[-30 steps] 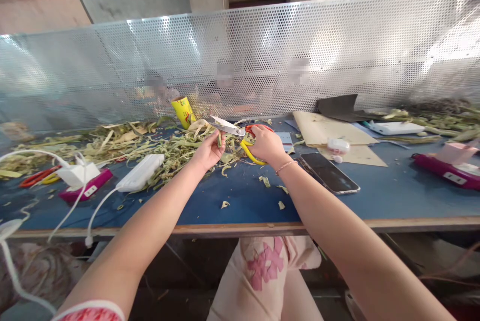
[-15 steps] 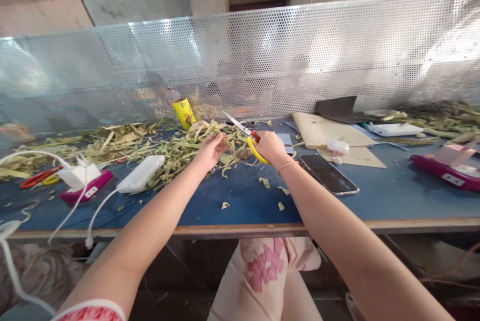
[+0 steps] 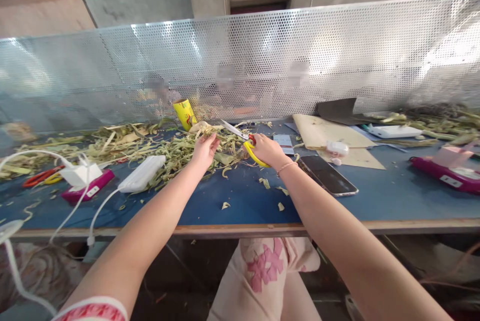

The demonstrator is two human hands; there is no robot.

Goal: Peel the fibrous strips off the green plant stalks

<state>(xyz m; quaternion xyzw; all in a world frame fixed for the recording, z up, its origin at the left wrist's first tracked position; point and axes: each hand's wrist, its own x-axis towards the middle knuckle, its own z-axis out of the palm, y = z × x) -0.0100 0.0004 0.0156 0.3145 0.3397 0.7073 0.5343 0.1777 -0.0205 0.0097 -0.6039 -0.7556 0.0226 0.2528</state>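
Observation:
My right hand [image 3: 268,151] is wrapped around the handles of a pair of scissors [image 3: 256,155] with yellow and red grips. Their metal blades point up and left over a heap of dried plant stalks [image 3: 180,153]. At the right part of this heap is my left hand [image 3: 205,152], its fingers curled and closed on dried stalks; just how many is hidden among the others. A short gap lies between the left fingers and the scissors. Small cut bits [image 3: 225,205] are scattered on the blue table [image 3: 247,211] in front of both hands.
Right of my right hand lie a black phone [image 3: 328,175], an earbud case [image 3: 337,148] and brown paper [image 3: 326,131]. A yellow can [image 3: 184,114] leans behind the heap. On the left are a power bank [image 3: 143,173], a purple power strip [image 3: 88,186] and cables. A perforated metal screen [image 3: 262,61] stands behind.
My left hand has shifted a little left, away from the scissors and into the heap. The scissors have moved slightly, with their blades now lying flatter.

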